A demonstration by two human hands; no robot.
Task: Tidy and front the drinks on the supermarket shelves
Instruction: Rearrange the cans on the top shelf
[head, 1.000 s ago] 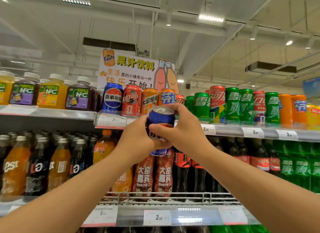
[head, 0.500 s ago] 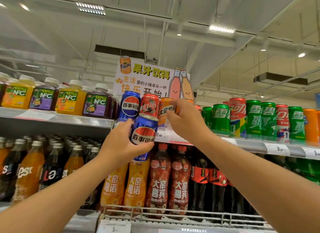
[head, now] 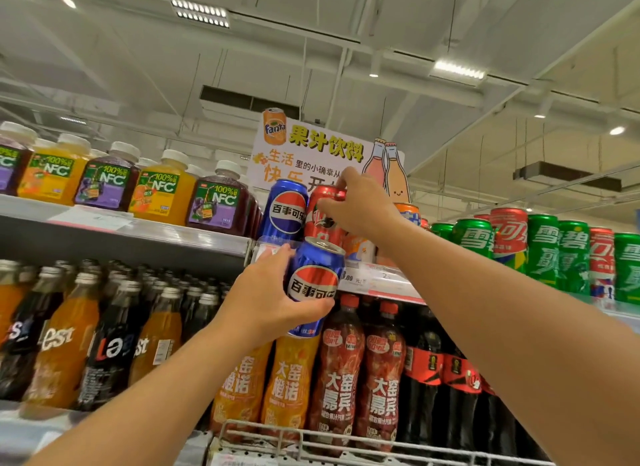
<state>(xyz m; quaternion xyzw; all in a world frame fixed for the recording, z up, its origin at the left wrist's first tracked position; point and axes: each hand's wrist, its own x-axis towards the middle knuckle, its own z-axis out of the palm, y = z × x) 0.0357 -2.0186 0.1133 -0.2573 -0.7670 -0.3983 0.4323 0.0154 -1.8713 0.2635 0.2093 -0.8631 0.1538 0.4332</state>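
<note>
Now, left hand (head: 266, 299): fingers wrapped round blue can (head: 314, 282), off shelf (head: 121, 227).
Right hand (head: 360, 207): fingers pinching red can (head: 323, 219) top.
Risk: tipping red can, knocking neighbours down.

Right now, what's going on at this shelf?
A person is fronting canned drinks on the top shelf. The left hand grips a blue Pepsi can, held in front of the shelf edge, not on it. The right hand reaches up and takes hold of a red cola can standing beside another blue Pepsi can on the shelf.
</note>
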